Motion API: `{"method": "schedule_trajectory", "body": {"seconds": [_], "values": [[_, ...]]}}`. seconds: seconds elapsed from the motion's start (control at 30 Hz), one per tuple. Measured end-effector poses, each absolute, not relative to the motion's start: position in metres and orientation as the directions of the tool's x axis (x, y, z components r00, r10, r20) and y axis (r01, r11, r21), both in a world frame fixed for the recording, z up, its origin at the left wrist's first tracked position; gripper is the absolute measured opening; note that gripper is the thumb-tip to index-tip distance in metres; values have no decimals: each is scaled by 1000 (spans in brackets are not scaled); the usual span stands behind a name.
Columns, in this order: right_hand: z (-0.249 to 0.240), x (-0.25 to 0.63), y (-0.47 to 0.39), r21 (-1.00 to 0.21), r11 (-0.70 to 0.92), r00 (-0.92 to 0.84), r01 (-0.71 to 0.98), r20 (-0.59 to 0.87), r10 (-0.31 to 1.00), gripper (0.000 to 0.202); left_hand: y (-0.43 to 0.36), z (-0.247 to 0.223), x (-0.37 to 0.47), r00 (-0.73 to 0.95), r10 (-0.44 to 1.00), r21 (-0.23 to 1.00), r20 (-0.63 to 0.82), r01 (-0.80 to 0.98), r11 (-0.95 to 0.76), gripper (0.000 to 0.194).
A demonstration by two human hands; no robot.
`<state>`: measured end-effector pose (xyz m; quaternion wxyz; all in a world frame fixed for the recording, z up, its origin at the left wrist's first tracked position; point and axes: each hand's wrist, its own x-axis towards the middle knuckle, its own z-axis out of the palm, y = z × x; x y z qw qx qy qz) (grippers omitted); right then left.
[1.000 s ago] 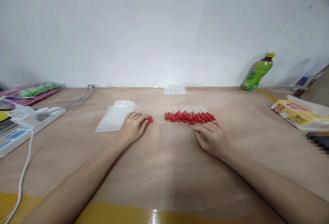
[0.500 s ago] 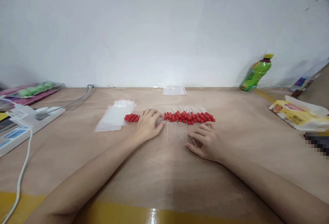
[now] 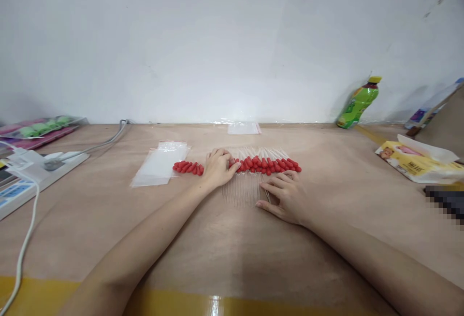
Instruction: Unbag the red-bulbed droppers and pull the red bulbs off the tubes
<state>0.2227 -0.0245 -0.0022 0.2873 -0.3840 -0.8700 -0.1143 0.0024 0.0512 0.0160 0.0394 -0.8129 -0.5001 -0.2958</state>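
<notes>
A row of thin, pale sticks with red rounded heads [image 3: 259, 163] runs across the middle of the table. My left hand [image 3: 218, 167] lies over the left part of the row, fingers bent and apart from the thumb, hiding several red heads. My right hand [image 3: 284, 194] rests at the row's near right side, fingers spread and touching the clear, thin stems [image 3: 239, 191]. More red heads [image 3: 186, 167] show left of my left hand. Beside them is a stack of clear plastic bags [image 3: 159, 165].
Another clear bag [image 3: 244, 128] lies by the wall. On the left are a white power strip [image 3: 68, 165] with cables and a packet of green items [image 3: 45, 126]. On the right stand a green bottle [image 3: 358, 103], a yellow tissue pack [image 3: 416, 161] and a dark blurred object [image 3: 445, 200].
My left hand has moved right along the row, uncovering more red heads on its left. My right hand stays almost where it was. The whole view has shifted slightly.
</notes>
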Motion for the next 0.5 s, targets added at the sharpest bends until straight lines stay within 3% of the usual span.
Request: {"method": "schedule_trajectory", "body": {"seconds": [0.27, 0.5], "values": [[1, 224, -26, -45, 695, -552, 718, 572, 607, 41, 40, 13, 3, 179, 772, 366, 610, 801, -474, 18], [-12, 227, -18, -123, 649, -399, 751, 697, 595, 30, 6, 10, -23, 212, 729, 351, 651, 767, -537, 15]]}}
